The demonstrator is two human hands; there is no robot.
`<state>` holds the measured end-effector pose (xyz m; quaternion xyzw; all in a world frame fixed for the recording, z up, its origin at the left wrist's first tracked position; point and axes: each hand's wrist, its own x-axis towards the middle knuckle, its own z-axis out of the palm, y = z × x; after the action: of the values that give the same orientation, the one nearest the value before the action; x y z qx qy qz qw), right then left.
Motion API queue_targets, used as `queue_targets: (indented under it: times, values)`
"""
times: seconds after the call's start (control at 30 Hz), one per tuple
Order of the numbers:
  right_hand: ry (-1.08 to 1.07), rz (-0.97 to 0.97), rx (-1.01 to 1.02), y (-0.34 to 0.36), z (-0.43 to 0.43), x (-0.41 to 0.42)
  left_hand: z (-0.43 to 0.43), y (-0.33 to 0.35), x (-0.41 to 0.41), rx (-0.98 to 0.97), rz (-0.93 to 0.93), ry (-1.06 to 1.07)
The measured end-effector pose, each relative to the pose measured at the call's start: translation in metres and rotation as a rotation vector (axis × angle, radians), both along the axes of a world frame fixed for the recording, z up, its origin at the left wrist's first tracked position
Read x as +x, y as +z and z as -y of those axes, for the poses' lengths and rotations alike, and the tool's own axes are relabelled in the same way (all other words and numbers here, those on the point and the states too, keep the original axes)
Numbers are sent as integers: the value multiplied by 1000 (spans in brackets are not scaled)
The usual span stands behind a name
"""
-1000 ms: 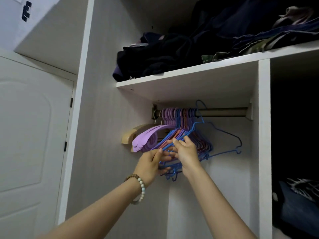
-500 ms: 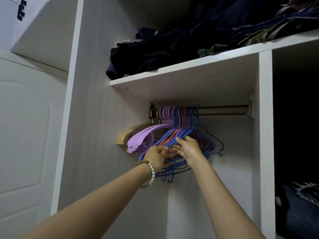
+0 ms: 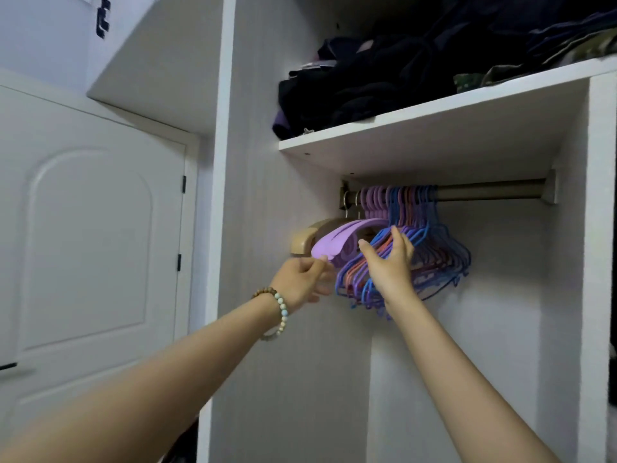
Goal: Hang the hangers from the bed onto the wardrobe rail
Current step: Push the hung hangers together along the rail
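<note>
The metal wardrobe rail [image 3: 484, 192] runs under the white shelf. At its left end hangs a tight bunch of thin blue, purple and pink hangers [image 3: 440, 255]. Left of them hang wide lilac hangers [image 3: 347, 238] and a beige wooden hanger [image 3: 302, 240]. My right hand [image 3: 389, 265] reaches up and holds the near arms of the thin hangers between thumb and fingers. My left hand [image 3: 300, 282], with a bead bracelet at the wrist, is loosely curled just below the tip of a lilac hanger and holds nothing.
Dark folded clothes [image 3: 367, 85] are piled on the white shelf [image 3: 434, 128] above the rail. The wardrobe's side panel [image 3: 260, 228] stands close on the left, and a vertical divider [image 3: 597, 262] closes the right. A white door [image 3: 90, 245] is further left.
My left hand has let go of the thin hangers and drawn back to the left. The right hand has shifted its hold on the bunch. The last blue hanger now hangs with the others.
</note>
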<state>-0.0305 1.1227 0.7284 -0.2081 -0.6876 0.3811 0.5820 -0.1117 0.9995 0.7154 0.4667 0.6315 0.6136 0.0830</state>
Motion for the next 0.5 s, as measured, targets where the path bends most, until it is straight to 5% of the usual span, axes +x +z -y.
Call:
queue_targets:
  times: [0.27, 0.5]
  values:
    - [171, 93, 99, -4, 145, -73, 170, -9, -79, 68, -92, 314]
    - [547, 314, 102, -64, 310, -171, 366, -69, -166, -14, -115, 649]
